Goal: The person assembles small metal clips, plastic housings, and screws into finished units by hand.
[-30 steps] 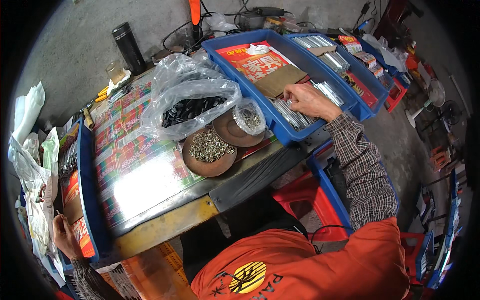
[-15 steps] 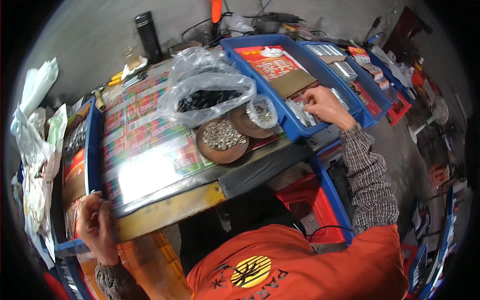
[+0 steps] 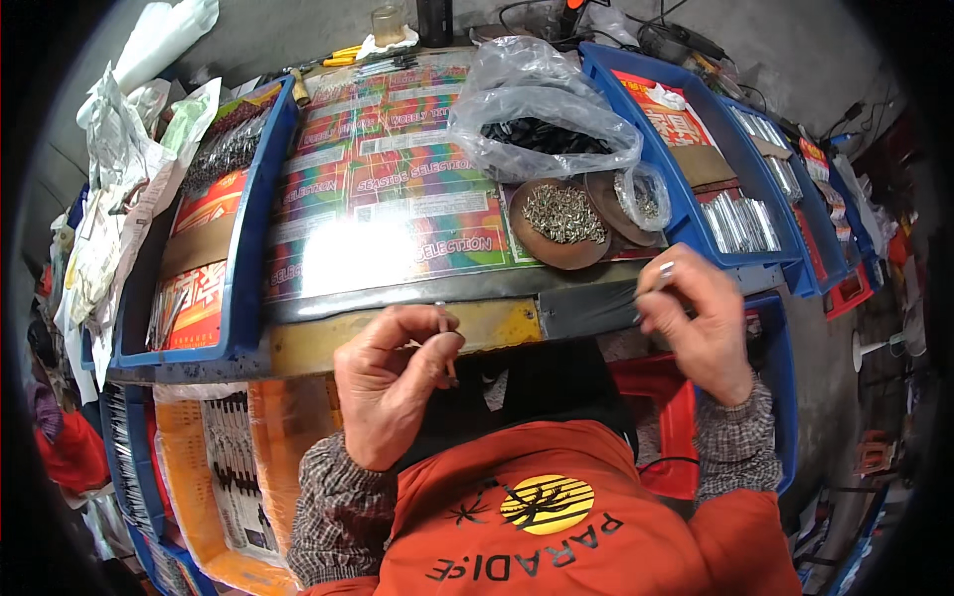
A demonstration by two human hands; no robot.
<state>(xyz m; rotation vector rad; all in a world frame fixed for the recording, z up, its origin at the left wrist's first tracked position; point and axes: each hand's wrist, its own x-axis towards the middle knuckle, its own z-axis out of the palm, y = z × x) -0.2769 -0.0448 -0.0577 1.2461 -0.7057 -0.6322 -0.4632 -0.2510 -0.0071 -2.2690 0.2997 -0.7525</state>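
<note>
1. The left hand hovers at the near edge of the worktable, fingers curled, thumb and fingertips pinching a thin dark rod-shaped part that stands roughly upright.
2. The right hand is raised near the table's right front corner, fingers bent together, nipping a small silvery metal piece at the fingertips (what kind of piece it is I cannot tell).
3. The two hands are well apart, both over the yellow-painted front rail of the table.
4. Just beyond the right hand sits a round brown dish heaped with small silvery metal parts; a second brown dish overlaps it on the right, holding a small clear bag.
5. Behind the dishes lies a crumpled clear plastic bag with dark pieces inside.
6. The glossy multicoloured printed sheet covers the tabletop.
7. A blue plastic tray at the right holds rows of silvery strips; another blue tray flanks the left.
</note>
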